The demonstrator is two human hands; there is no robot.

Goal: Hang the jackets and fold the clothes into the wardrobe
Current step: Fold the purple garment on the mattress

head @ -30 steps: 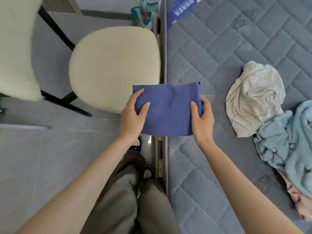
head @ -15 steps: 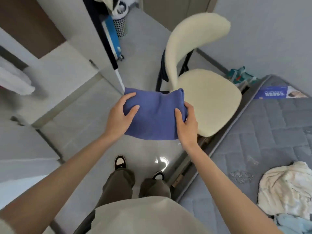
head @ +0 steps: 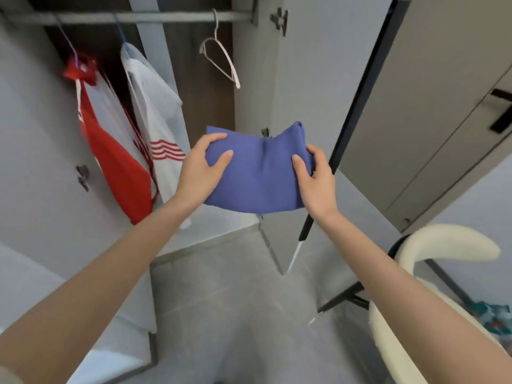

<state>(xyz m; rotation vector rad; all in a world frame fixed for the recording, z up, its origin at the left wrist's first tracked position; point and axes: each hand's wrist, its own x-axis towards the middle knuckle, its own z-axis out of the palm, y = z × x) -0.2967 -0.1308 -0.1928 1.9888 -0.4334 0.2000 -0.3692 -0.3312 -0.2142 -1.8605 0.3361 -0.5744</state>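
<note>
The folded blue garment is in the air at chest height, a compact rectangle that sags a little along its middle crease. It hangs in front of the open wardrobe, not yet on any shelf. The left hand grips its left edge, thumb lying on top and fingers curled over the far corner. The right hand clamps the right edge the same way, thumb on top, fingers wrapped round the side. The hands are well apart, with the cloth stretched between them.

Behind the garment the hanging rail carries a red-and-white jacket, a white jacket with red stripes beside it, and an empty hanger further right. The open wardrobe door stands just behind the right hand. Below the jackets runs the pale wardrobe base. A cream chair sits at the lower right on the grey floor.

The step in hand looks like carrying a folded piece to its place, with two jackets already hung. No shelf for folded clothes is plainly visible here, though the base under the jackets may serve. The next move calls for keeping the bundle level so the fold holds. It should go down flat, with both hands letting go together, clear of the jacket hems.
</note>
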